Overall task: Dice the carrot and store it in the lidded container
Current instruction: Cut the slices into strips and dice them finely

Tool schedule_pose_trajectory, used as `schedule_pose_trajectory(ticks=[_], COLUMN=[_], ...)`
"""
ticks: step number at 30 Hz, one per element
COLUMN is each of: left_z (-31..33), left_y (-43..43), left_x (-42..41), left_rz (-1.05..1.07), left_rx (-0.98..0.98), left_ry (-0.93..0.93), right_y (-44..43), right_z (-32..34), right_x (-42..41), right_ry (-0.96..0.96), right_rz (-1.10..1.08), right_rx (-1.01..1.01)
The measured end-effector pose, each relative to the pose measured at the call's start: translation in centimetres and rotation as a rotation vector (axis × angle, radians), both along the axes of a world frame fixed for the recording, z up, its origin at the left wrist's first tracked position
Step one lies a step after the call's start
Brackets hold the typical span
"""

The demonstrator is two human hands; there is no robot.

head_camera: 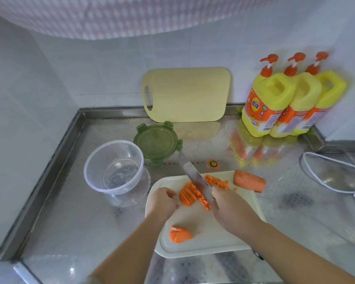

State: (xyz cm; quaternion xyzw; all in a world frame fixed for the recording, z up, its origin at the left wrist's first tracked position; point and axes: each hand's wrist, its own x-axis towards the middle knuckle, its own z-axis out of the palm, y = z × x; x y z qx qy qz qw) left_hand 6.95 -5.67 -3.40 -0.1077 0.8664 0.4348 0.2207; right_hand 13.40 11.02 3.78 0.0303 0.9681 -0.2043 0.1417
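On the white cutting board (205,242) my left hand (164,199) holds down a bundle of carrot strips (188,194) with curled fingers. My right hand (228,203) grips the handle of a knife (190,175), whose blade cuts across the strips. Diced carrot (216,181) is piled beyond the blade. Two carrot slices (179,235) lie at the board's near side. A large carrot chunk (249,181) sits at the far right corner. The clear round container (114,167) stands open to the left, its green lid (158,142) behind it.
A yellow cutting board (187,95) leans on the tiled wall. Three yellow detergent bottles (285,99) stand at the back right. A carrot end (213,164) lies on the steel counter (70,222). A glass pot lid (334,173) rests at the right edge.
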Motion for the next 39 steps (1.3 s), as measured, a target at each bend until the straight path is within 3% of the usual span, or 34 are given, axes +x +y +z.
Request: schedule_pose_trajectory(ticks=[3, 6, 10, 23, 30, 33, 39], left_z=[1.1, 2.6, 2.9, 3.4, 1.7, 1.3, 2.8], left_y=[-0.9, -0.1, 1.2, 2.7, 1.1, 0.3, -5.4], left_x=[-1.6, -2.7, -3.5, -4.2, -2.2, -1.2, -3.5], left_rz=[-0.562, -1.085, -1.251, -1.293, -1.013, -0.871, -0.472], left_rx=[-0.382, -0.687, -0.835, -0.874, -0.867, -0.729, -0.122], left_ry=[0.285, 0.447, 0.502, 0.476, 0.41, 0.346, 0.083], right_y=[0.3, 0.5, 1.3, 1.9, 1.9, 2.5, 4.3], right_z=[0.3, 0.3, 0.1, -0.4, -1.5, -1.3, -0.9], right_x=[0.1, 0.0, 0.3, 0.9, 0.4, 0.3, 0.4], right_ry=[0.003, 0.001, -0.016, 0.038, 0.093, 0.111, 0.215], right_rz=[0.009, 0.004, -0.022, -0.041, 0.035, 0.105, 0.41], right_rx=[0.063, 0.063, 0.035, -0.01, 0.031, 0.077, 0.414])
